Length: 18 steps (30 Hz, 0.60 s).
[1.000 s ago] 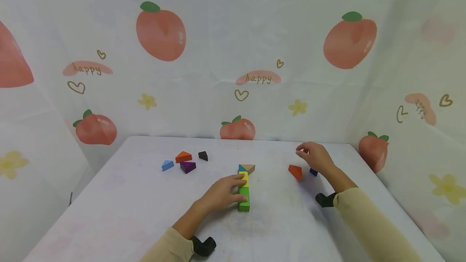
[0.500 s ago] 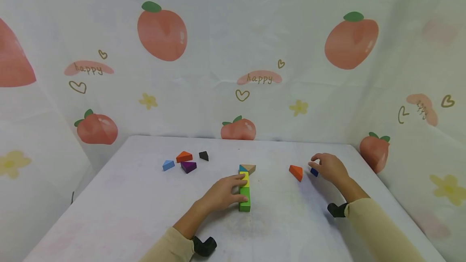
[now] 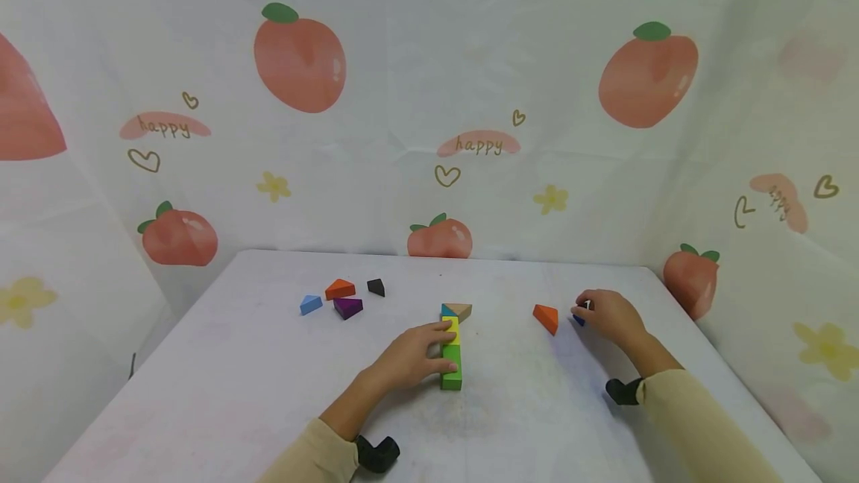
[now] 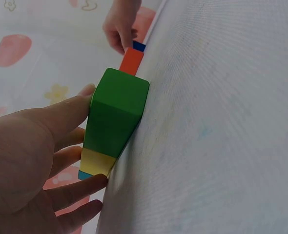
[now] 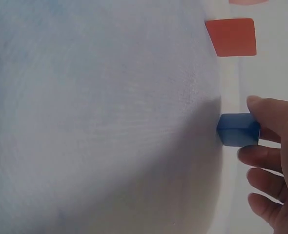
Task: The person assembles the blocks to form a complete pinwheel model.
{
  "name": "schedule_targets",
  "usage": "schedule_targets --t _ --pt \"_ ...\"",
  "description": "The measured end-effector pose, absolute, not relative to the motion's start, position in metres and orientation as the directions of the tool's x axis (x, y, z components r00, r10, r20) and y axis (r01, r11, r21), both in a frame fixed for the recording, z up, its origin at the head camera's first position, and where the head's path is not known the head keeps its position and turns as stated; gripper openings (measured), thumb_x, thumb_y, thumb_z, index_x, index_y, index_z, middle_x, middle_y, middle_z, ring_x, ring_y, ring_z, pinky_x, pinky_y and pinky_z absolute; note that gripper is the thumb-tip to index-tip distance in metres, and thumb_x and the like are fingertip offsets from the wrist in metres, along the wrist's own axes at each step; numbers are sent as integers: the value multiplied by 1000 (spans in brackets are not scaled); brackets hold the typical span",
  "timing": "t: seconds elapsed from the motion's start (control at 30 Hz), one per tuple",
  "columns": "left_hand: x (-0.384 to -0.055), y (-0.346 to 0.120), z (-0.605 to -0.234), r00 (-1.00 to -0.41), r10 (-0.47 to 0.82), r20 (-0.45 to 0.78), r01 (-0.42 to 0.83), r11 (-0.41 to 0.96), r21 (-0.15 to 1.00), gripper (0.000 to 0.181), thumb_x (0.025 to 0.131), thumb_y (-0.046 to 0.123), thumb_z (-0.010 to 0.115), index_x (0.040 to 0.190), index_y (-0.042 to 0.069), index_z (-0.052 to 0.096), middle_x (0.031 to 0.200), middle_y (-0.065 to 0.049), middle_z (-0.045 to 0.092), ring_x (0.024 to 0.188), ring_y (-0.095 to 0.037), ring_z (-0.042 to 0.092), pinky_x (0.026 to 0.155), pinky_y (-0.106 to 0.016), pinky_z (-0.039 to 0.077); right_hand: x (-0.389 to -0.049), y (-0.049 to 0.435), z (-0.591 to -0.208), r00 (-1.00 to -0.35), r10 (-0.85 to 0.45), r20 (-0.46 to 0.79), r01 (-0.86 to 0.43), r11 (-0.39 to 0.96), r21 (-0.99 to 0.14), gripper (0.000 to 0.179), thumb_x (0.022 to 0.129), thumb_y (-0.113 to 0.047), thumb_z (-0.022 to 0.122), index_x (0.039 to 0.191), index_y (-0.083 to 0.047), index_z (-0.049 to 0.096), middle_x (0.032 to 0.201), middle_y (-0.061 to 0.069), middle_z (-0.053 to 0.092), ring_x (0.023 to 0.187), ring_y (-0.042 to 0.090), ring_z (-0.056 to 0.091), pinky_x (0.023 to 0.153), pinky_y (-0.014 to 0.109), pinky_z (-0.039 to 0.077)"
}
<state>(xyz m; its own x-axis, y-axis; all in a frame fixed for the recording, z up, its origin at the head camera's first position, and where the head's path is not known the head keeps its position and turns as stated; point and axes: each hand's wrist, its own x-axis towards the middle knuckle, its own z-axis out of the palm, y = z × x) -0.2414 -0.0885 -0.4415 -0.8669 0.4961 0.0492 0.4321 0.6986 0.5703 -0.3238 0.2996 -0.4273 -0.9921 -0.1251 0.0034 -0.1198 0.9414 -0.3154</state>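
Note:
At the middle of the table, a green block (image 3: 452, 381), a yellow block (image 4: 98, 160), a small teal piece (image 3: 446, 311) and a natural-wood triangle (image 3: 461, 310) lie joined in a line. My left hand (image 3: 403, 358) rests on this row, thumb on the green block and fairly straight fingers at the yellow one. Over to the right, my right hand (image 3: 612, 316) pinches a dark blue block (image 5: 238, 130) between thumb and index finger, low at the tabletop. The right hand's other fingers are spread loosely. An orange-red block (image 3: 546, 319) lies just left of it.
Far left on the white table (image 3: 235, 364) are a light blue triangle (image 3: 311, 305), an orange-red triangle (image 3: 340, 289), a purple block (image 3: 347, 308) and a black block (image 3: 376, 288). Behind the table hangs a peach-print cloth (image 3: 389, 80).
My right hand has moved right and down from above the orange-red block to the dark blue block, and its fingers have closed around it. The left hand stays on the row.

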Motion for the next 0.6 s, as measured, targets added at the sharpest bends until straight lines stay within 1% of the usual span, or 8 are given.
schedule_targets --t 0.17,0.37,0.6 --pt "-242 -88 -441 -869 492 46 427 701 571 58 88 43 70 138 16 58 149 3 43 138 -22 38 108 -43 36 -326 298 -427 -989 -147 17 -146 943 -298 25 90 -22 71 104 -2 69 83 4 64 77 23 54 72 42 52" --pt "-242 -88 -441 -871 490 42 422 702 573 58 88 43 70 137 16 58 149 3 43 138 -21 38 108 -42 36 -329 292 -422 -987 -152 42 -158 935 -319 23 90 -19 71 104 -2 70 83 5 64 76 23 55 70 39 52" --pt "-241 -88 -440 -868 494 47 427 695 578 57 88 42 71 137 16 58 149 2 44 137 -22 39 108 -43 36 -334 278 -410 -978 -181 104 -205 925 -320 20 90 -16 70 104 -2 70 84 5 66 77 23 56 73 42 53"
